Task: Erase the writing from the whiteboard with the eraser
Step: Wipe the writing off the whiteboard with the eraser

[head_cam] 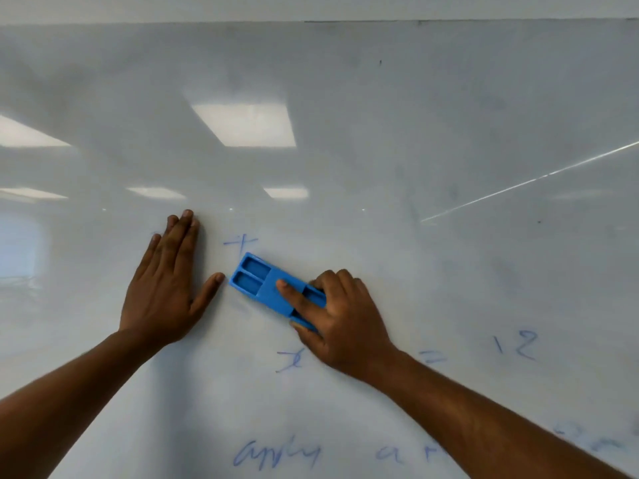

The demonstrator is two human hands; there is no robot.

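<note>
A large whiteboard (380,133) fills the view. My right hand (342,316) presses a blue plastic eraser (262,283) flat against it, index finger stretched along the eraser's back. The eraser lies slanted, its upper-left end just below a blue plus sign (240,243). My left hand (169,281) rests flat on the board to the left of the eraser, fingers spread, thumb tip almost touching the eraser's end. Blue writing remains: an "x" (289,361), an equals sign (433,357), "12" (517,344), and a line of words (276,454) near the bottom, partly hidden by my right forearm.
The board's top edge (449,20) runs across the top of the view. Ceiling lights reflect as bright patches (245,125) on the glossy surface. Faint grey smudges (501,271) mark the right half.
</note>
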